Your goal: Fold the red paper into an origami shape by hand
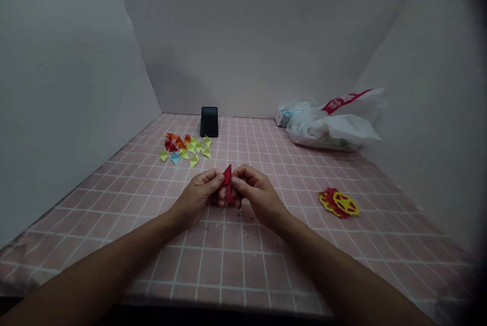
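Note:
A small folded red paper (pixel 227 175) is held up at the middle of the table, its pointed tip showing above the fingers. My left hand (pixel 203 190) pinches it from the left between thumb and fingers. From the right, my right hand (pixel 253 187) pinches the same piece, its thumb against the paper's edge. Part of the paper is hidden behind the fingers, with a lower red piece showing between the hands. Beyond my left hand lies a group of folded paper pieces (pixel 190 147) in yellow, orange, red and blue.
A dark phone (pixel 209 122) leans upright at the back. White plastic bag (pixel 335 131) and a small box (pixel 282 117) are at the back right. Red and yellow cut-out discs (pixel 346 204) lie on the right. Pale walls enclose the pink checked tablecloth (pixel 243 275) on three sides.

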A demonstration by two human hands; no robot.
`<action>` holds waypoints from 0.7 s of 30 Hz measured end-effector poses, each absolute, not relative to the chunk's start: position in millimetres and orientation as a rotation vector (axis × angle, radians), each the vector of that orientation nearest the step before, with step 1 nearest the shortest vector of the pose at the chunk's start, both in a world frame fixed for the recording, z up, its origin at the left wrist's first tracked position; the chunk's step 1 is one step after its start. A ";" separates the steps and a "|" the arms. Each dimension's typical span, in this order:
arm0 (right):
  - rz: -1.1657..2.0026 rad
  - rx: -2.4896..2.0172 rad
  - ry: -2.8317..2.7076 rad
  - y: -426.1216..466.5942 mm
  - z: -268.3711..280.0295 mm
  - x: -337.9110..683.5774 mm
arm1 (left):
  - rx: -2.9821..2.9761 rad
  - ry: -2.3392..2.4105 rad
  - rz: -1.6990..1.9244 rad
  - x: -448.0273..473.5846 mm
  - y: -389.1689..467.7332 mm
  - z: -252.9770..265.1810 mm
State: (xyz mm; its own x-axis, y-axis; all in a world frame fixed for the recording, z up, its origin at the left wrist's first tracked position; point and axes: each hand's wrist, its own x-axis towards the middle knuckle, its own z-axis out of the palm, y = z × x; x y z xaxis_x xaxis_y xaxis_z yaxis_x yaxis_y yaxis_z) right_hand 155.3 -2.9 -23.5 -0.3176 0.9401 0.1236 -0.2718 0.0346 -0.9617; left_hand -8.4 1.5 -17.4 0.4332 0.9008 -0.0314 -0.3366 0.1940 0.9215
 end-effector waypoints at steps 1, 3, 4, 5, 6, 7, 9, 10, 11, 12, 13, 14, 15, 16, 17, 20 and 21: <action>1.512 -0.768 -1.273 -3.0 -23.5 155.4 | 1.022 0.676 0.964 -8.2 1.6 -17.6; 1.526 -0.765 -1.269 -3.5 -22.9 155.4 | 1.031 0.681 0.953 -8.5 1.6 -18.1; 1.525 -0.767 -1.271 -3.8 -22.2 155.4 | 1.045 0.693 0.946 -9.1 1.5 -18.1; 1.514 -0.777 -1.279 -4.2 -21.4 155.4 | 1.074 0.711 0.944 -9.8 1.3 -17.9; 1.487 -0.796 -1.294 -4.6 -20.5 155.5 | 1.126 0.738 0.947 -10.7 1.1 -17.5; 1.439 -0.824 -1.317 -4.9 -19.5 155.7 | 1.198 0.776 0.960 -11.5 0.9 -16.8; 1.302 -0.897 -1.401 -5.4 -17.6 156.2 | 1.345 0.859 1.011 -12.9 0.6 -14.8; 1.228 -0.931 -1.453 -5.5 -17.0 156.5 | 1.385 0.887 1.046 -13.3 0.6 -13.9; 1.161 -0.956 -1.506 -5.6 -16.6 156.8 | 1.391 0.902 1.078 -13.5 0.8 -13.3; 1.104 -0.974 -1.555 -5.7 -16.6 157.1 | 1.368 0.902 1.097 -13.5 1.2 -13.2; 1.055 -0.986 -1.597 -5.7 -16.9 157.3 | 1.324 0.887 1.107 -13.4 1.8 -13.5; 1.011 -0.993 -1.627 -5.8 -17.5 157.4 | 1.270 0.868 1.103 -13.3 2.5 -14.2; 0.969 -0.994 -1.647 -6.0 -18.3 157.4 | 1.215 0.853 1.086 -13.1 3.3 -15.4; 0.931 -0.990 -1.660 -6.2 -19.2 157.4 | 1.161 0.841 1.065 -12.8 4.1 -16.7; 0.895 -0.983 -1.665 -6.6 -20.0 157.2 | 1.109 0.829 1.044 -12.5 4.7 -18.0; 0.788 -0.972 -1.670 -8.6 -20.6 156.6 | 0.992 0.788 1.009 -11.0 5.2 -20.4; 0.747 -0.974 -1.682 -9.3 -20.3 156.5 | 0.963 0.769 1.007 -10.4 5.0 -20.5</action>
State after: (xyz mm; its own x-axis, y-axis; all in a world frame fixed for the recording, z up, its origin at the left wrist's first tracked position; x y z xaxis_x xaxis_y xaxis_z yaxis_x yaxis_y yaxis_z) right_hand 156.5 -9.3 -20.3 -0.1641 0.8757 0.4541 0.2501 0.4822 -0.8396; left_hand -10.4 5.0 -20.5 0.3527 0.9312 -0.0921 -0.3343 0.2173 0.9171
